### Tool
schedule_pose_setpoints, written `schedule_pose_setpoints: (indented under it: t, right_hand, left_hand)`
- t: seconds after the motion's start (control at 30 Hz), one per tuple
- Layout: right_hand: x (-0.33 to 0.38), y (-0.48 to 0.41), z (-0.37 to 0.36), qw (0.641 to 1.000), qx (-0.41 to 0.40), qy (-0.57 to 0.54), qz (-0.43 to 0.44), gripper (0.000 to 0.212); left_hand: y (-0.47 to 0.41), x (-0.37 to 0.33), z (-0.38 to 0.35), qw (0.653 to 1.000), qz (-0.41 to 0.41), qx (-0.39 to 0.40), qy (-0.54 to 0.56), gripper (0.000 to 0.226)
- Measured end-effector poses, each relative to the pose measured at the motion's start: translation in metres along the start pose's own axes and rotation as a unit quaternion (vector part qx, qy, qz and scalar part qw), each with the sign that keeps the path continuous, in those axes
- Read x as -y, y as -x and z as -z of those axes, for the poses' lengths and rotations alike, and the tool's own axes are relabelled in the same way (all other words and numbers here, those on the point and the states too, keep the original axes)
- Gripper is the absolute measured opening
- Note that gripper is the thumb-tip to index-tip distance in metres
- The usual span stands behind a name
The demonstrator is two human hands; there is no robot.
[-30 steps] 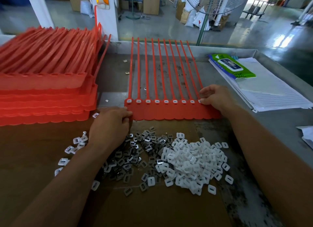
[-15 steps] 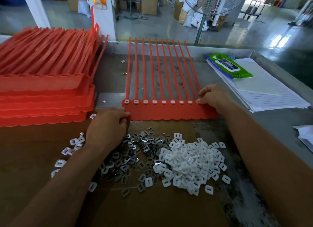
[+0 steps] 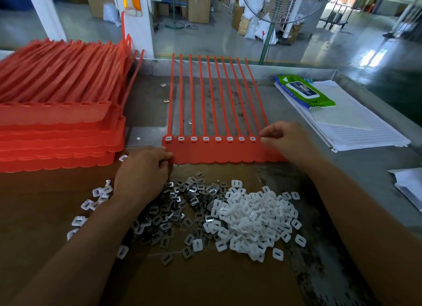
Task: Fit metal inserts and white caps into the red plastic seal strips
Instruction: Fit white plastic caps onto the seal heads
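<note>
A red seal strip panel (image 3: 219,154) with several long tails lies flat on the bench, white caps (image 3: 217,139) seated along its row of heads. My left hand (image 3: 142,172) pinches the panel's lower left corner. My right hand (image 3: 286,140) has curled fingertips at the rightmost heads of the panel; what they hold is hidden. In front of the panel lie a heap of dark metal inserts (image 3: 180,205) and a heap of white caps (image 3: 253,219).
A tall stack of red seal panels (image 3: 59,127) fills the left side. Ruled papers (image 3: 356,132) with a green wipes packet (image 3: 303,91) lie at right. Brown cardboard (image 3: 205,280) covers the near bench. A raised metal rim (image 3: 274,71) bounds the far edge.
Both hands stay at the panel's ends. The right fingertips have shifted slightly along the rightmost heads; the left hand keeps its hold on the corner.
</note>
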State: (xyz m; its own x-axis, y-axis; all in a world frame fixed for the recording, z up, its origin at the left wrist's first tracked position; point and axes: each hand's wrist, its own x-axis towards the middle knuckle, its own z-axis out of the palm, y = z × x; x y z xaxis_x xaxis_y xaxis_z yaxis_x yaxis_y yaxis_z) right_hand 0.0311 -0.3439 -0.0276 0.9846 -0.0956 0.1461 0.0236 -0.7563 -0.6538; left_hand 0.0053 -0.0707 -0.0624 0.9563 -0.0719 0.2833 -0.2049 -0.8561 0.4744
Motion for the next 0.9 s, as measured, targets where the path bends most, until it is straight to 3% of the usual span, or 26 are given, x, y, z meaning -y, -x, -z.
schedule_pose_setpoints:
  t: [0.2, 0.4, 0.77, 0.9]
  right_hand:
    - [0.028, 0.036, 0.0, 0.982, 0.178, 0.018, 0.058, 0.019]
    - [0.031, 0.049, -0.01, 0.971, 0.233, 0.032, 0.044, 0.013]
    - [0.029, 0.049, -0.014, 0.974, 0.216, 0.031, 0.059, 0.02]
    - [0.025, 0.044, -0.008, 0.985, 0.156, 0.021, 0.067, 0.023]
  left_hand:
    - [-0.001, 0.001, -0.001, 1.0, -0.002, 0.003, 0.005, 0.027]
    - [-0.001, 0.001, -0.001, 1.0, -0.003, 0.005, 0.003, 0.027]
    - [-0.001, 0.001, 0.0, 1.0, 0.005, 0.009, 0.004, 0.028]
    - [-0.001, 0.001, 0.0, 1.0, 0.003, 0.011, -0.001, 0.028]
